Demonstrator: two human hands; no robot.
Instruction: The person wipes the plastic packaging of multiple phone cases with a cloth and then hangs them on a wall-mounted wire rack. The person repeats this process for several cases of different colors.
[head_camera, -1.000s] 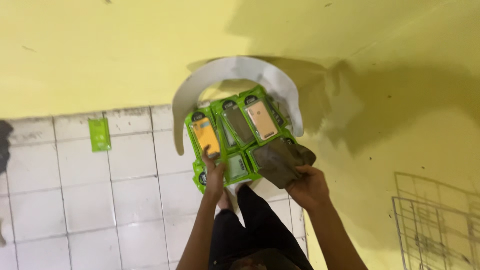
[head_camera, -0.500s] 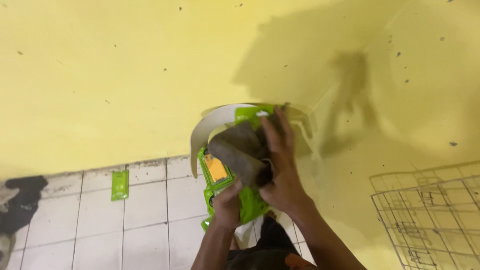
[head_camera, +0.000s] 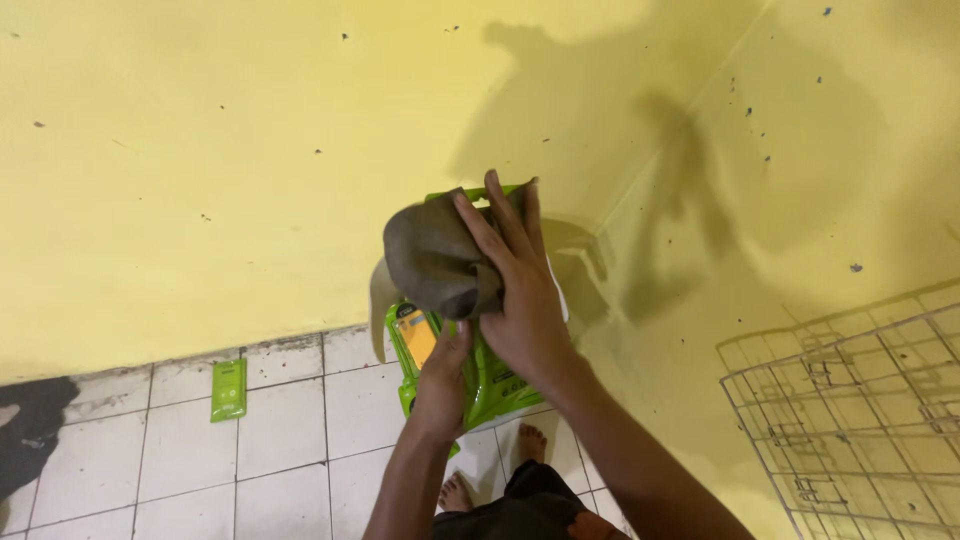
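Green packets (head_camera: 470, 370), fixed in a bunch to a pale curved card, were held up in front of the yellow wall (head_camera: 200, 150), just above the tiled floor (head_camera: 290, 440). My left hand (head_camera: 445, 385) was clenched on the lower part of the bunch, steadying it from below. My right hand (head_camera: 520, 290) was pressing a crumpled brown cloth (head_camera: 435, 260) flat against the upper packets, its grip closed over the cloth with the fingers spread.

I judged the step in hand to be wiping the packet fronts, with the cloth near the top of the bunch. The next stroke would have called for firm support from the left hand so the card did not flex.

Room was fair on the left, where only one loose green packet (head_camera: 228, 390) lay on the tiles. To the right stood a wire rack (head_camera: 850, 400), well apart but in elbow range. My bare feet (head_camera: 495, 465) were directly below the bunch.
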